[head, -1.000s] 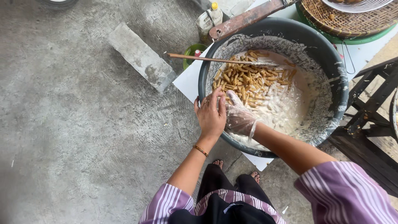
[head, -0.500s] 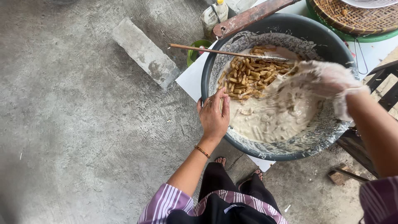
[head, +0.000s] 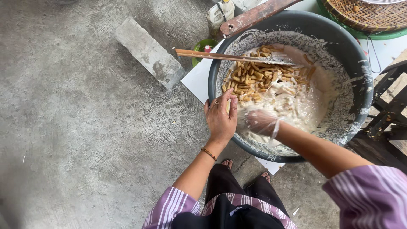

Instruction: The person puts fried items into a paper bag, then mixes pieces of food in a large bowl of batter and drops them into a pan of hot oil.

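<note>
Looking down from the head camera, the person is crouching over a big dark basin that is sitting on a white sheet on the concrete floor, low enough to lean into. The left hand is clamping its fingers over the near rim, closed on the basin's edge, seemingly to be keeping the tub from sliding or tipping while the other hand is working. The right hand is wearing a thin clear glove smeared white and is plunging into the pale batter near the front wall; with the coating on it I cannot tell whether those fingers are curled around anything or spread. The fried brown strips are heaping on the far left side of the batter, only partly coated. A long wooden stick is lying across the rim with its tip on the pile, parked within reach. A grey concrete block is lying well apart on the floor, and a woven basket is sitting just beyond the basin.
</note>
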